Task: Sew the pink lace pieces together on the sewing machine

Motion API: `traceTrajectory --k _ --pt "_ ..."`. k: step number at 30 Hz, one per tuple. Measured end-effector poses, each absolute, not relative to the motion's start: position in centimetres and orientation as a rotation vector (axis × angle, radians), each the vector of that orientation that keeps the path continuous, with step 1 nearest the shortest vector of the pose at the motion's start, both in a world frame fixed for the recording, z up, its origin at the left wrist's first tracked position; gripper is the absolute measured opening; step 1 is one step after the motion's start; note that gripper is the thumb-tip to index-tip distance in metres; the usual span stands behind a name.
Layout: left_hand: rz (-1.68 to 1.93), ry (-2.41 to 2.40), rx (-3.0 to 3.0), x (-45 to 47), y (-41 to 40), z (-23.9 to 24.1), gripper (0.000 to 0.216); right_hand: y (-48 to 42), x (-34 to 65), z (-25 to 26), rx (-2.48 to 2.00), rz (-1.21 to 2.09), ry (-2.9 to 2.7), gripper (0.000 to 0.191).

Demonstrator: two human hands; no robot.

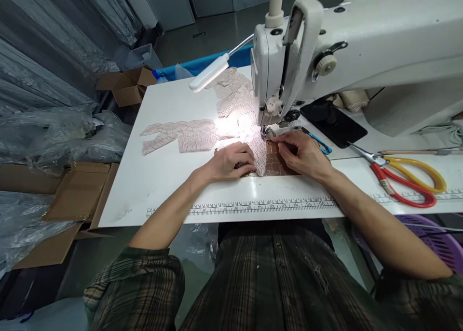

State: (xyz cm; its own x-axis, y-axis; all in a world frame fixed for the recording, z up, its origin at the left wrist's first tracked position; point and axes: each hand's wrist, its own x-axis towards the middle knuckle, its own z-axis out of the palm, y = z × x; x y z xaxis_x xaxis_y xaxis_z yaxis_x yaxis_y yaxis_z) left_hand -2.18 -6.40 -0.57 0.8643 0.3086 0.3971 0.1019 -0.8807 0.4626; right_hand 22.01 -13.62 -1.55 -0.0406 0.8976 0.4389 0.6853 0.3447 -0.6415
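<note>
Pale pink lace fabric [197, 134] stretches over the white table to the sewing machine [269, 75], and one tip of it lies under the needle area. My left hand [233, 161] rests on this lace just left of the presser foot [265, 132], fingers curled together over its edge. Close on the other side of the foot is my right hand [302, 152], thumb and forefinger bent in a pinch. What its fingertips hold is too small to make out. A brown patterned plate [277, 163] shows between the hands. Bright lamp glare washes out the middle of the lace.
Right of my right hand lie blue-handled snips [321, 144], a black phone [333, 122] and scissors with red and yellow handles [405, 174]. A lamp [210, 73] hangs over the lace. A printed ruler [253, 207] runs along the table's front edge. Cardboard boxes [77, 191] stand at left.
</note>
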Motion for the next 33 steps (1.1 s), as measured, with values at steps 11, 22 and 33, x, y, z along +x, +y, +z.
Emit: traceTrajectory --k 11,22,33 --pt "1.004 0.341 2.566 -1.5 -7.1 -0.9 0.019 -14.7 20.7 -1.1 -1.085 0.493 -2.084 0.018" --pt "1.23 0.388 2.68 -1.5 -7.7 -0.6 0.002 -14.8 22.3 -0.5 -1.264 0.38 -2.125 0.026" --pt "1.009 0.244 2.767 -1.3 -7.4 -0.9 0.004 -15.3 22.0 -0.6 -1.213 0.434 -2.337 0.03"
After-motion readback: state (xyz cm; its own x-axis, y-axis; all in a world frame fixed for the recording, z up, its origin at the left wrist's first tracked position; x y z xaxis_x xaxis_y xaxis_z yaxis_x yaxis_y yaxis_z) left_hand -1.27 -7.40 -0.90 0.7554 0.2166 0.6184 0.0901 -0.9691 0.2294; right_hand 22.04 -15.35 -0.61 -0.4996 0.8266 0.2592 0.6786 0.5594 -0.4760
